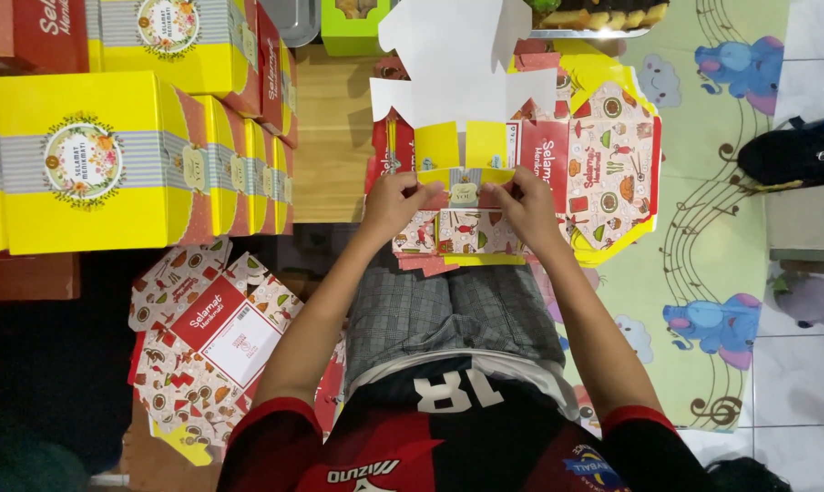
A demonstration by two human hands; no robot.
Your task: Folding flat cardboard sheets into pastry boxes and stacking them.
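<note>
Far left: stack of folded boxes [93, 155], yellow with a grey band and a round floral label, standing in rows on the wooden tabletop [334, 137]; more of them continue to the top edge.
Lower left: flat box blanks [207, 333], red and white with small food pictures, fanned out below the stack, near the person's left elbow.
Left hand [395, 202]: fingers clenched on the left edge of the part-folded box [457, 228], thumb on top of the flap.
Part-folded box: held over the lap, just above the grey checked shorts, between both hands; yellow inner panels face up, patterned side wall faces the camera, white flaps [462, 68] stand up beyond it and block the view of the things behind.
Right hand [527, 208]: fingers grasping the right edge of the same box, pinching the flap down.
Behind the hands: pile of unfolded blanks [612, 155], red and yellow, lying partly under the box and spreading right.
Top edge: green box [353, 32] and tray of food [603, 18], partly cut off.
Right: play mat [703, 210] with blue elephants and music notes on the tiled floor; dark shoe [794, 150] at its far edge.
</note>
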